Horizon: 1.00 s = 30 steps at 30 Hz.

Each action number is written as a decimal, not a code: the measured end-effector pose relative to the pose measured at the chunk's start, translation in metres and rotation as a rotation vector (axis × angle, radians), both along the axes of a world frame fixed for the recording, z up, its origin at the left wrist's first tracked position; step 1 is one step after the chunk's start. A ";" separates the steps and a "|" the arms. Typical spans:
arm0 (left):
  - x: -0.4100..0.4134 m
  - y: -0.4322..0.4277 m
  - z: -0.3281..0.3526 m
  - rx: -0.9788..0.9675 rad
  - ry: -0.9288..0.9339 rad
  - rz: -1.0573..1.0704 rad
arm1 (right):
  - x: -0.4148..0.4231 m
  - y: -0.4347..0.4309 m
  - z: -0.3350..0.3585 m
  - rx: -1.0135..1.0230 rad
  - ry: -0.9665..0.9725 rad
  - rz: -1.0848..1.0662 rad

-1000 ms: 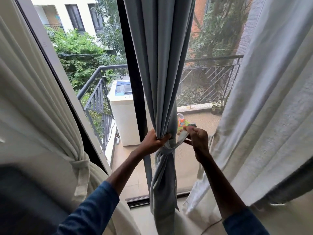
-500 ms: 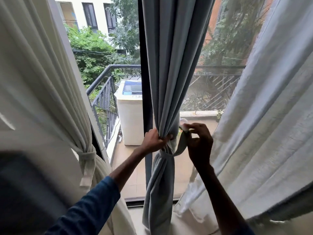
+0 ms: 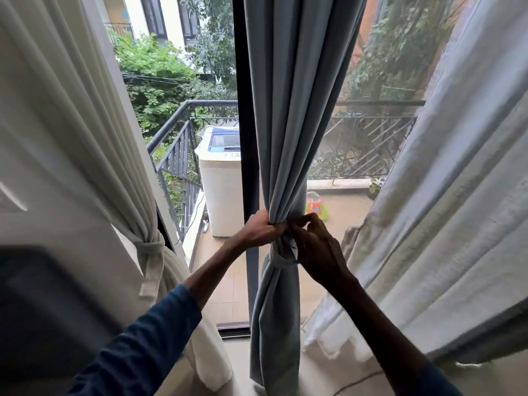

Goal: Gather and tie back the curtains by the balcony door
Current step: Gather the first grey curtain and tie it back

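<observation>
A grey-blue curtain hangs in the middle, bunched into a narrow column in front of the dark door post. A matching fabric tie-back wraps around it at waist height. My left hand clutches the gathered folds just above the tie. My right hand pinches the tie's end against the bunch from the right. At the left, a cream curtain is gathered with its own knotted tie. A pale sheer curtain hangs loose on the right.
Beyond the glass lies a tiled balcony with a white washing machine, a dark metal railing and a small colourful toy. The dark door post stands directly behind the grey curtain. A dark blurred object fills the lower left.
My right hand has moved left from holding the tie's end out to the side and now presses it against the bunch. The view has shifted closer and slightly right.
</observation>
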<state>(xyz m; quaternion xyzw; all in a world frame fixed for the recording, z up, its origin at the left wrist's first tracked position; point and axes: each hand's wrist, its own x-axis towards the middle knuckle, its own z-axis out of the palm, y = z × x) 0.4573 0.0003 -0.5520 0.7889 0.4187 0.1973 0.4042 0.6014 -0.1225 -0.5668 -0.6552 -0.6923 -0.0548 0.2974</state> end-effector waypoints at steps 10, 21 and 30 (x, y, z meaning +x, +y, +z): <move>0.018 -0.027 0.003 0.151 0.039 -0.094 | 0.015 0.023 0.078 -0.794 -0.033 0.003; 0.013 -0.013 0.016 0.176 0.093 -0.004 | 0.006 0.004 0.029 -0.072 -0.153 -0.094; 0.024 -0.020 0.015 0.148 0.025 -0.057 | 0.009 0.016 0.069 -0.643 -0.240 -0.096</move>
